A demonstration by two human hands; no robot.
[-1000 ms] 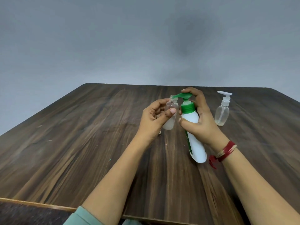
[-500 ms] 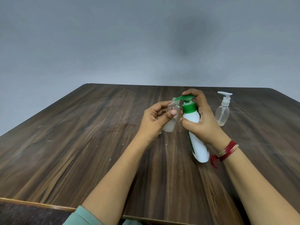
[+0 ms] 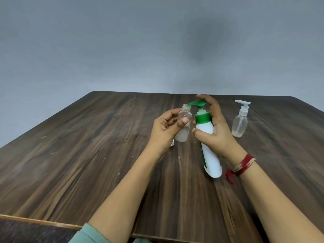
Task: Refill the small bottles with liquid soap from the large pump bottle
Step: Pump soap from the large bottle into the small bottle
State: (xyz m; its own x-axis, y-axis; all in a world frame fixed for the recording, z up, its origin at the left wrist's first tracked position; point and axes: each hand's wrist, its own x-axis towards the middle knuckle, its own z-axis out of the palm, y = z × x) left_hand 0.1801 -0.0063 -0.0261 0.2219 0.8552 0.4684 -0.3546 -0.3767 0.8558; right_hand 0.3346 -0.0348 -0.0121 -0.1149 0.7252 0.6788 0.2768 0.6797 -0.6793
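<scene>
Table [image 3: 87, 163] of dark wood fills the lower part of the view, and the large pump bottle [image 3: 211, 155] is right of its middle. Behind the pump bottle the far edge of the table runs straight in front of a grey wall. The near edge lies below the pump bottle, close to the person's sleeve [image 3: 87, 234]. To the left of the pump bottle the wood goes wide to a slanting edge, with only some small pale specks on it. To the right, well apart, a second small bottle [image 3: 239, 125] with a white pump stands upright near the rounded far corner.

The pump bottle is white with a green collar. Its long axis goes from the base, which is toward the person, up and away, and it leans a little left. I cannot tell if the base touches the table. Its green spout [image 3: 196, 103] points left, with the tip at the open neck of the small bottle [image 3: 183, 132].

This small bottle is just left of the pump bottle, nearly upright, neck up, with whitish liquid in its lower part. The left hand [image 3: 164, 132] grasps it, thumb in front and fingers curled behind. The right hand [image 3: 217, 137] wraps the upper body of the pump bottle, and one finger lies on top of the pump head. A red thread band [image 3: 244, 163] is on the right wrist.
</scene>
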